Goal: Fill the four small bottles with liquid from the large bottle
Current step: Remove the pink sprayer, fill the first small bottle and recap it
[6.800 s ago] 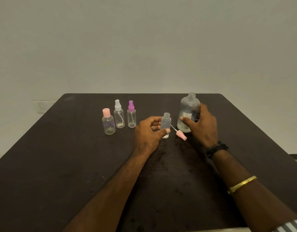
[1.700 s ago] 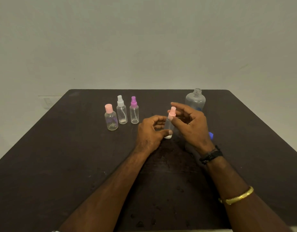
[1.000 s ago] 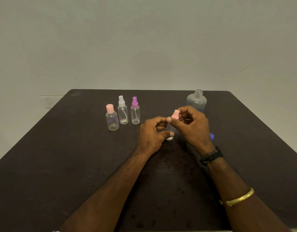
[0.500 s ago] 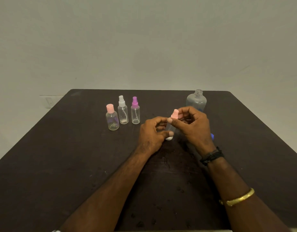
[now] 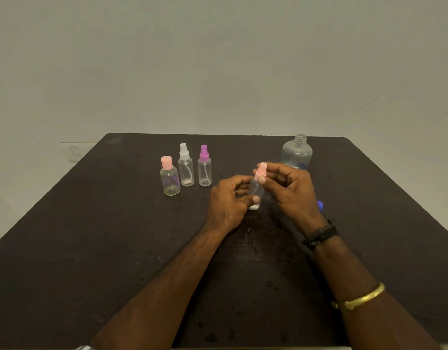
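A small clear bottle (image 5: 255, 192) stands on the dark table (image 5: 91, 236) near its middle. My left hand (image 5: 226, 203) grips its lower body. My right hand (image 5: 291, 192) pinches the pink spray cap (image 5: 260, 171) that sits on the bottle's neck. Behind my right hand stands the large clear bottle (image 5: 296, 152), uncapped and partly hidden. To the left, three small bottles stand in a row: one with a pink flat cap (image 5: 169, 179), one with a white sprayer (image 5: 186, 165), one with a purple sprayer (image 5: 204, 165).
A blue cap (image 5: 320, 205) lies on the table just right of my right wrist, mostly hidden. A plain wall rises behind the table's far edge. Small wet spots dot the table near me.
Over the last seconds my right hand brought the pink spray cap onto the small bottle and closed round it. In the last half second both hands have barely moved.
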### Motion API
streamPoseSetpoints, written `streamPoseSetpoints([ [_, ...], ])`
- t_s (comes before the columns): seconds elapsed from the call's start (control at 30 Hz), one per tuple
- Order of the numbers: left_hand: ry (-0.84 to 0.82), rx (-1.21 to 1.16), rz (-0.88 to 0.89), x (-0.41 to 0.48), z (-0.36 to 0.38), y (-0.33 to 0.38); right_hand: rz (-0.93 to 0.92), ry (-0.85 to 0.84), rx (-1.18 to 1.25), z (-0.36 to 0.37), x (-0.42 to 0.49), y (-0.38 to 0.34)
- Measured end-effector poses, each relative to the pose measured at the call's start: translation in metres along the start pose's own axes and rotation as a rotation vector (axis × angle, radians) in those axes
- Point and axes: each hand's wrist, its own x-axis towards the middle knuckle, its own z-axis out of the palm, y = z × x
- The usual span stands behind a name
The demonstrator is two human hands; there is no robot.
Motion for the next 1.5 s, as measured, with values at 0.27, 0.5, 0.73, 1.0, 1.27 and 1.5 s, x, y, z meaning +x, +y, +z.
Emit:
streamPoseSetpoints([
  [0.27,0.005,0.032,-0.006,-0.002,-0.003,0.006,-0.016,0.043,-0.041,0.003,-0.003,-0.001],
  [0.5,0.012,-0.005,-0.015,-0.001,-0.005,0.007,-0.043,0.05,-0.063,0.009,-0.002,-0.003],
  [0.73,0.088,-0.053,-0.045,0.003,-0.011,0.008,-0.084,0.042,-0.136,0.02,0.014,-0.009],
  [1.0,0.236,-0.075,-0.099,0.009,-0.019,0.005,-0.098,0.077,-0.188,0.042,0.057,-0.011],
  [1.27,0.235,-0.066,-0.123,0.011,-0.02,0.004,-0.063,0.115,-0.286,0.061,0.077,0.003],
  [1.5,0.225,-0.023,-0.126,0.012,-0.021,0.001,-0.056,0.108,-0.312,0.065,0.078,0.013],
])
